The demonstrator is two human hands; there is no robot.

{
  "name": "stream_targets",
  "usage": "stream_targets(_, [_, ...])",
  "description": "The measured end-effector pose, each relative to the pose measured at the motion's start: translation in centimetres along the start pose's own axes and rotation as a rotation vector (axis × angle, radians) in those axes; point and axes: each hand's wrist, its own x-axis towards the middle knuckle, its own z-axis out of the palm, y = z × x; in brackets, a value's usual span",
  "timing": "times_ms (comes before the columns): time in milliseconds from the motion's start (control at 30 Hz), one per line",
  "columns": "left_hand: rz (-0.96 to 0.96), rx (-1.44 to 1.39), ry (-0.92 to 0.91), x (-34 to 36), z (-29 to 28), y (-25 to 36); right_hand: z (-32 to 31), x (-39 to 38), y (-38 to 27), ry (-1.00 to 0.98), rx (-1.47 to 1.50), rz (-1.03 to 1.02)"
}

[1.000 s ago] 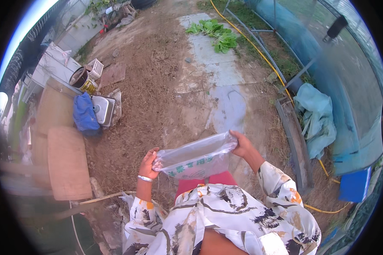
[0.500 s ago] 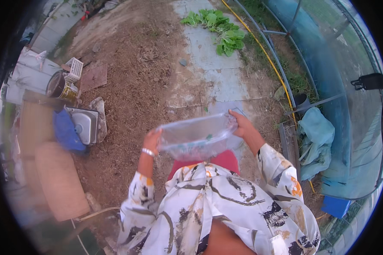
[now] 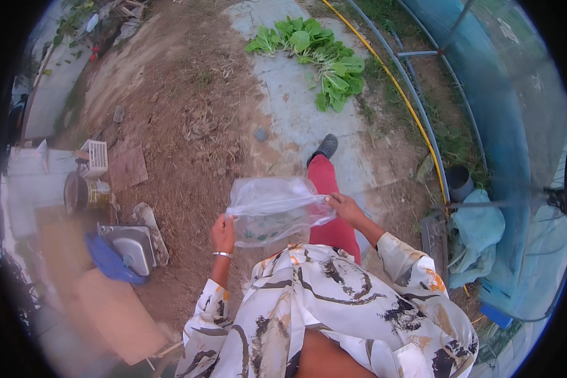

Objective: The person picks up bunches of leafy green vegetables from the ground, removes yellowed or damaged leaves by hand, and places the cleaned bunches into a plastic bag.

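A clear plastic bag (image 3: 268, 220) with small green marks is stretched out in front of my waist. Its left end is pinched in my left hand (image 3: 222, 233), which has a silvery bracelet below it at the wrist. At the right end, the fingers of my right hand (image 3: 344, 208) are closed on the bag's edge. Through the film the brown soil shows dimly. Farther ahead, leafy green vegetables (image 3: 334, 66) lie in a curved row on the grey path (image 3: 277, 113).
Along the right run a yellow hose (image 3: 416, 116) and a netted frame, with a crumpled teal sheet (image 3: 477, 230) beside them. At the left are a metal sink (image 3: 132, 249), a blue basin (image 3: 110, 261), a bucket (image 3: 97, 194), a white crate (image 3: 96, 157) and a brown board (image 3: 120, 315).
I have stepped forward, and the vegetables appear nearer. The bag has dropped from a taut, raised span to hang more loosely, still between both hands. My shod foot has come into view.
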Motion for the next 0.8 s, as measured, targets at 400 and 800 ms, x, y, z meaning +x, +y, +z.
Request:
stream_targets(400, [-0.206, 0.687, -0.784, 20.0, 10.0, 13.0, -13.5, 13.0, -4.3, -0.35, -0.544, 0.06])
stream_targets(800, [0.137, 0.285, -1.836, 42.4, 3.1, 12.2, -10.1, 21.6, -8.1, -1.131, -0.138, 0.269])
